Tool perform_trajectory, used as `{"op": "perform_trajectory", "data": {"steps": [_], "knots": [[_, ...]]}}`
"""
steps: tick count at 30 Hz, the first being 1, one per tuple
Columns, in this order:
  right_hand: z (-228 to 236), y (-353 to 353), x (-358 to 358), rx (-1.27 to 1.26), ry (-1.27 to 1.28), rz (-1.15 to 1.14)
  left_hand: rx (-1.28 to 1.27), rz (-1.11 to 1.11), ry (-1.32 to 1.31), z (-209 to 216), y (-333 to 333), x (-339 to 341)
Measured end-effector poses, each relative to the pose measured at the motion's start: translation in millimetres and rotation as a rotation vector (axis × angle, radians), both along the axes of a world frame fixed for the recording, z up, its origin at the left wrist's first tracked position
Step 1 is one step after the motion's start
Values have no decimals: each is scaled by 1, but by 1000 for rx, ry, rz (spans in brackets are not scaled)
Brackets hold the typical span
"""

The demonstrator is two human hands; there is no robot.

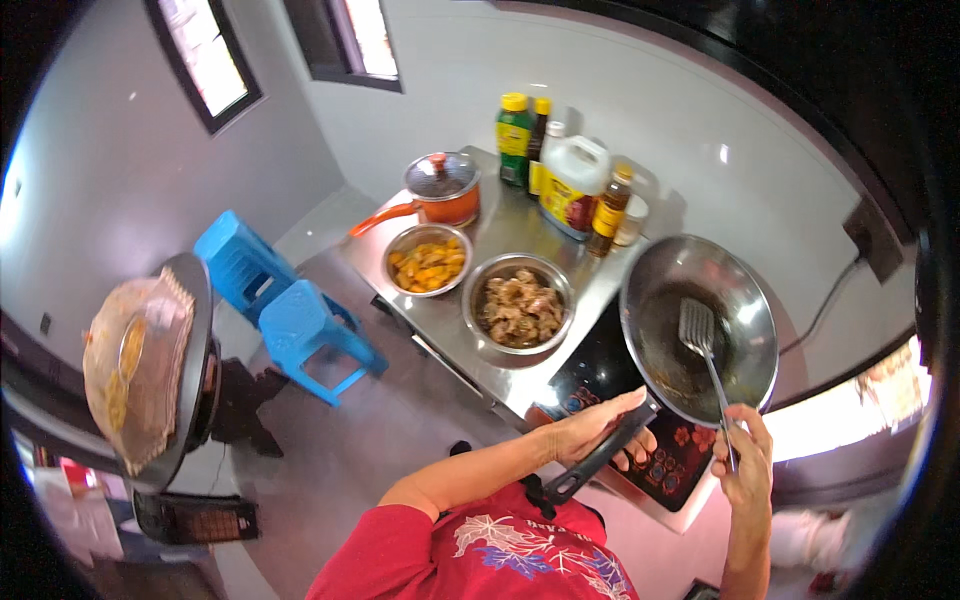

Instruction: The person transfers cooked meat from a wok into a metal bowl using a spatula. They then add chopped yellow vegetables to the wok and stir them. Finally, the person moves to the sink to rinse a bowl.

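My left hand (590, 432) is wrapped round the black handle of a wok (655, 290), its fingers showing on the far side of the handle. The wok sits over the cooktop (670, 470) at the right and looks tilted, with a little dark liquid or residue on its inside. In my right hand (746, 455) is the handle of a metal slotted spatula (697, 325), whose blade rests against the inside of the wok. Left of the wok, a steel bowl (470, 310) holds browned meat pieces (522, 307). Beside it a smaller bowl (388, 268) contains orange-yellow chunks (428, 264).
An orange lidded saucepan (450, 207) stands at the counter's far left corner. Along the wall are a green bottle (513, 140), a white jug (573, 185) and a brown bottle (609, 212). Blue stools (305, 325) and a table with a mesh food cover (140, 360) are at left.
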State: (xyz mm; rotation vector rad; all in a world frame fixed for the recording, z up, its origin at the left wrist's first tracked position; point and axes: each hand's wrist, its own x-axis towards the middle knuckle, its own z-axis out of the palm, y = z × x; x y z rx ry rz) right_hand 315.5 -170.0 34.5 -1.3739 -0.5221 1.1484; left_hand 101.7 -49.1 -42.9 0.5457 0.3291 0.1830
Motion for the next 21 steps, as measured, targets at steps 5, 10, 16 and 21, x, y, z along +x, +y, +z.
{"op": "perform_trajectory", "data": {"steps": [5,10,16,21], "knots": [[-7,4,-8,-28,28,-39,436,751,404,-52,13,-66],[-6,16,-18,-53,-38,9,226,1143,579,-73,53,-141],[-5,0,-16,6,-103,159,139,1000,511,-87,67,-90],[-3,4,-19,-136,-234,257,56,1233,511,-89,75,-69]]}}
